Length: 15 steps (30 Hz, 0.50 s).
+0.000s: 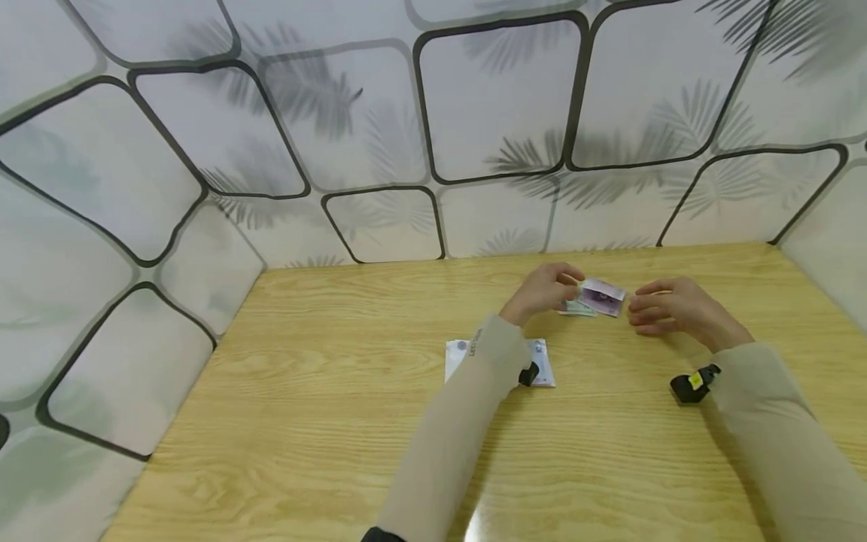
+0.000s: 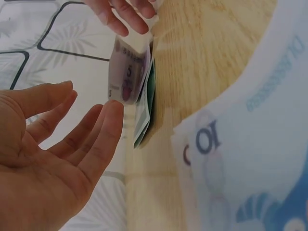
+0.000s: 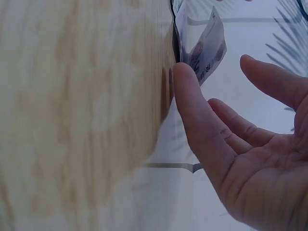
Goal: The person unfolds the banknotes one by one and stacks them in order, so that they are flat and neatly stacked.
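Observation:
A folded purple banknote (image 1: 603, 296) lies on top of a green banknote (image 1: 577, 309) toward the back right of the table, its upper flap lifted. My left hand (image 1: 544, 292) hovers at the left side of these notes, fingers loosely bent and thumb apart; in the left wrist view nothing is between them. Across from it, my right hand (image 1: 677, 310) is just right of the purple note, also with fingers relaxed and holding nothing. Under my left forearm sits a stack of banknotes (image 1: 541, 363), partly hidden; the left wrist view shows a 10 on the top note (image 2: 240, 159).
The wooden table (image 1: 325, 406) meets a patterned wall (image 1: 501, 98) along its back edge. Another wall section (image 1: 101, 316) rises on the left. Black wrist cameras (image 1: 692, 385) are strapped at both cuffs.

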{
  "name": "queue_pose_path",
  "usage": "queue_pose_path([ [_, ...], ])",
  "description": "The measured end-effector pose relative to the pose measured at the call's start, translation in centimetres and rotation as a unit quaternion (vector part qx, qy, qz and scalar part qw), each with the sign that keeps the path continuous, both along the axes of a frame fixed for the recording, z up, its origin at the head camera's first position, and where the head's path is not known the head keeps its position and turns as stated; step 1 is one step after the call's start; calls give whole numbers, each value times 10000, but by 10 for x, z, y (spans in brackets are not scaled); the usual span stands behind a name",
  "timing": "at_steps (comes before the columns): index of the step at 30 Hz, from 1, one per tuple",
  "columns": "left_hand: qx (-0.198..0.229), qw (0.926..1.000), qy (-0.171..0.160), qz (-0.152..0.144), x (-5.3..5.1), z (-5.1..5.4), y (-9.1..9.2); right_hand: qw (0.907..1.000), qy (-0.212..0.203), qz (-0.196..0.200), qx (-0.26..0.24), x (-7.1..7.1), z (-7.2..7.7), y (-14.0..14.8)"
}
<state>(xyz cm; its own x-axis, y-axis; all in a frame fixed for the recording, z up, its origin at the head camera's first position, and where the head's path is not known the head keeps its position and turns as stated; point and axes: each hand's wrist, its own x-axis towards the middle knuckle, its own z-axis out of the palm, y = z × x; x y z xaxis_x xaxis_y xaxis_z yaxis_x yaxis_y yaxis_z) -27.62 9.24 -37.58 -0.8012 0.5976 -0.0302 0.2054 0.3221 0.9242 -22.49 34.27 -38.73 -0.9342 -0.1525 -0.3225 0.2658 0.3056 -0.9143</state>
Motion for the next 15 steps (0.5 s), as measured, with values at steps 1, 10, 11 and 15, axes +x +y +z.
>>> queue_pose_path([
  [1, -13, 10000, 6, 31, 0, -1, 2, 10000, 1, -2, 5, 0, 0, 0],
  [10, -29, 9992, -82, 398, -3, -6, 13, 10000, 2, -45, -2, -1, -1, 3],
  [11, -33, 9990, -84, 429, -3, -7, 14, 10000, 8, -43, -2, -1, -1, 3],
  [15, -74, 9985, -26, 540, -5, -9, 17, 10000, 32, -58, -48, -1, -2, 3],
])
